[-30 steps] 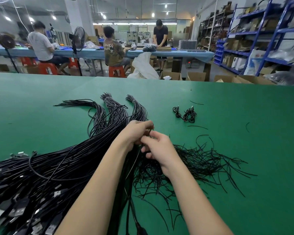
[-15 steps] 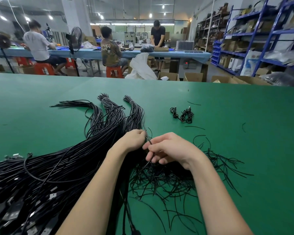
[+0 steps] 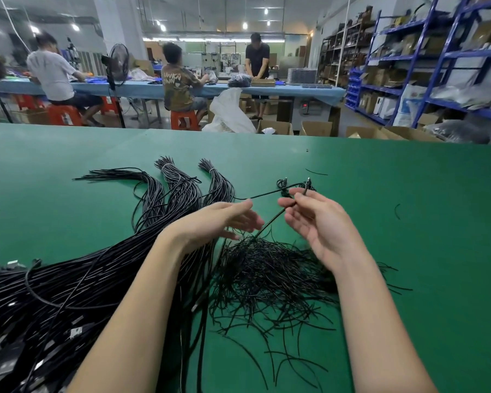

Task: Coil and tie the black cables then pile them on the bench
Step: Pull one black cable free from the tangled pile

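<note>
A thick sheaf of long black cables (image 3: 68,293) lies across the left of the green bench (image 3: 423,236), its far ends in tied bunches (image 3: 169,173). My right hand (image 3: 318,225) pinches a single black cable (image 3: 267,194) between thumb and forefinger. The cable bends at my fingertips, with one run going left to the sheaf and one dropping to the bench. My left hand (image 3: 219,222) hovers beside it with straight fingers, the forefinger tip close to the cable. A few small coiled cables (image 3: 282,183) lie just beyond my right fingers.
A loose heap of thin black ties (image 3: 267,282) sprawls under and between my forearms. Stray ties (image 3: 316,172) lie farther out on the bench. Beyond the bench edge are cardboard boxes (image 3: 315,128), seated workers at a blue table (image 3: 295,90), and blue shelving (image 3: 437,80) to the right.
My hands have come apart and risen. The right hand has moved right and away, drawing one cable out of the sheaf. The left hand's fingers have straightened.
</note>
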Available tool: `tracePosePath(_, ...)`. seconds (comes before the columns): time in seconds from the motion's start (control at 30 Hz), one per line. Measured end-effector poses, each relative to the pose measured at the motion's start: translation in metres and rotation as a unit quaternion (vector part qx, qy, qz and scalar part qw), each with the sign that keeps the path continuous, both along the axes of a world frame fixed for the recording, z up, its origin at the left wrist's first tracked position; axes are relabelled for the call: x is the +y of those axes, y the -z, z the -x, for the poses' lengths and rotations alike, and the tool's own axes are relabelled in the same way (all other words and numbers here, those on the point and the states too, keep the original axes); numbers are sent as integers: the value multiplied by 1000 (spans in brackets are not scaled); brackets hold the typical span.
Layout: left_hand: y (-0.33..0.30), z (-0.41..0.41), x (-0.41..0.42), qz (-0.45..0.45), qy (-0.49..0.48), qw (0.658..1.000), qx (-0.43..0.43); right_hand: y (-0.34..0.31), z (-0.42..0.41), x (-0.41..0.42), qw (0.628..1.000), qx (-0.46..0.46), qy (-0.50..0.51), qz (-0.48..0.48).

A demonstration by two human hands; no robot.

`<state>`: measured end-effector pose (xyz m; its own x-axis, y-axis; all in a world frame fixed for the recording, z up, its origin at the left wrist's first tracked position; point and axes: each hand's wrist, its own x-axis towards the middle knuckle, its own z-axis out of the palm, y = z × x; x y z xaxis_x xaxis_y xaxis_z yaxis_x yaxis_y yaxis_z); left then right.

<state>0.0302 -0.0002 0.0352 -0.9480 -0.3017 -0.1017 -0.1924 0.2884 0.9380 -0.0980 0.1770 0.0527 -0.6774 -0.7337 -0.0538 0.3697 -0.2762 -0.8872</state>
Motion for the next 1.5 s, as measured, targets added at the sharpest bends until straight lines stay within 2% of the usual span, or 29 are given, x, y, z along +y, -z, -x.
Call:
tracePosePath(0.13,-16,-5,13,-31,173,984,-5,3,7,2,984,-138,33,107)
tracePosePath(0.2,-20,-8,18,-8,195,981,0,8,10,3,983,-140,66,95)
tracePosePath(0.23,-21,-7,19,11,167,986,13,10,12,5,989,-105,91,53)
tracePosePath(0.27,-23,-5,18,39,117,992,26,14,14,6,992,-35,122,-28)
tracePosePath(0.3,-23,-2,18,77,58,995,35,18,16,8,976,67,151,-144)
tracePosePath(0.33,-23,1,18,122,3,991,45,22,19,11,927,183,180,-275)
tracePosePath(0.37,-22,5,19,174,-40,982,59,25,19,13,856,286,214,-375)
tracePosePath(0.4,-21,8,22,235,-66,967,78,25,19,15,801,366,238,-410)
tracePosePath(0.43,-20,12,26,298,-77,946,97,25,18,15,791,421,229,-381)
tracePosePath(0.5,-17,17,33,395,-85,906,123,26,16,11,829,470,129,-274)
tracePosePath(0.53,-15,20,35,427,-96,889,133,25,13,9,854,458,66,-238)
tracePosePath(0.6,-10,25,37,457,-151,863,151,24,8,5,906,379,-26,-186)
tracePosePath(0.63,-7,27,39,448,-196,857,159,25,7,3,921,350,-33,-170)
tracePosePath(0.7,-3,31,40,396,-313,851,143,27,8,0,924,347,11,-162)
tracePosePath(0.77,-2,31,36,338,-379,860,61,28,10,-1,930,341,19,-137)
tracePosePath(0.8,-2,30,34,292,-354,888,15,27,9,0,938,328,1,-116)
tracePosePath(0.83,-2,30,32,206,-292,934,-18,26,9,0,940,324,-22,-101)
tracePosePath(0.87,-1,30,32,78,-219,972,-25,26,8,1,940,326,-48,-92)
tracePosePath(0.9,0,30,35,-61,-156,986,-4,27,7,2,937,329,-73,-91)
tracePosePath(0.93,0,31,37,-181,-120,976,33,27,7,3,934,328,-100,-94)
tracePosePath(0.97,2,32,37,-264,-106,955,80,28,8,5,928,334,-124,-106)
tracePosePath(1.03,0,35,36,-353,-116,914,163,29,12,10,907,365,-161,-138)
tracePosePath(1.17,-9,30,28,-405,-126,864,270,24,15,18,875,396,-215,-176)
tracePosePath(1.33,-16,28,37,-404,-21,871,277,18,13,17,860,441,-181,-182)
tracePosePath(1.5,-20,34,51,-416,29,869,267,2,14,32,819,429,-281,-258)
